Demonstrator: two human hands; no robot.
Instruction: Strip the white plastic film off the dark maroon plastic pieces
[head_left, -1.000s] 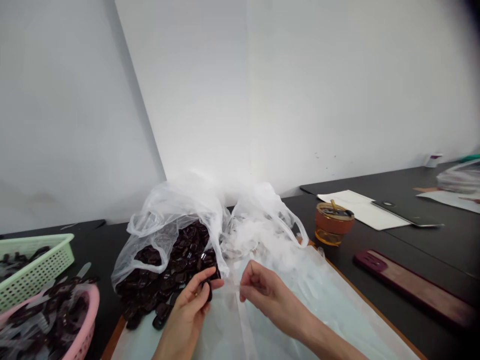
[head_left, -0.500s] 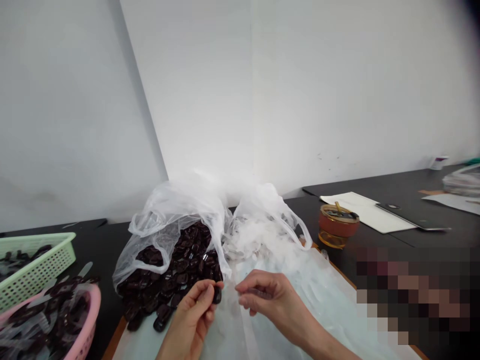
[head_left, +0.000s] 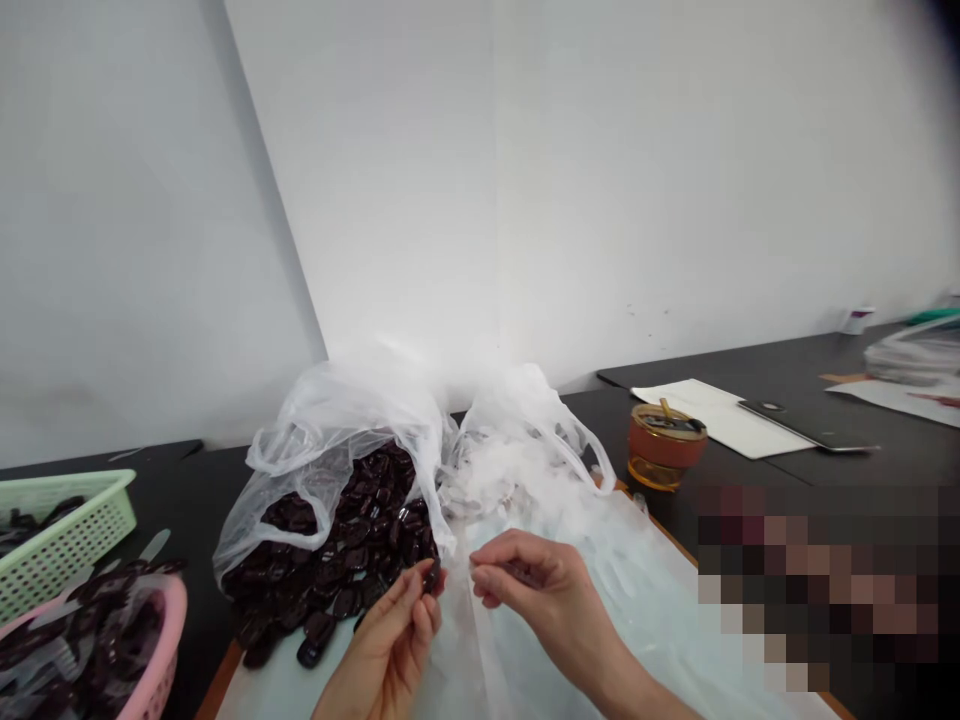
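My left hand (head_left: 394, 630) pinches a small, dark, glossy piece (head_left: 432, 577) between thumb and fingers. To its right, apart from it, my right hand (head_left: 536, 580) is closed in a pinch; whatever is between its fingertips is too small or hidden to make out. Behind my left hand, a heap of dark brown, shiny pieces (head_left: 330, 565) spills from a white plastic bag (head_left: 352, 395). A second plastic bag (head_left: 529, 400) stands behind my right hand, with small clear pieces (head_left: 487, 475) at its mouth. Both hands are above a pale sheet (head_left: 600, 600).
At the left stand a green basket (head_left: 112, 510) and a pink basket (head_left: 169, 640), both with dark pieces. An amber cup with a brown band (head_left: 664, 440) stands right, near white paper (head_left: 697, 400) and a black phone (head_left: 799, 425). A blurred-out area covers the lower right.
The small dark piece has turned in my left fingers and now shows a narrower side. My right fingers have drawn closer together. The whole view has shifted slightly.
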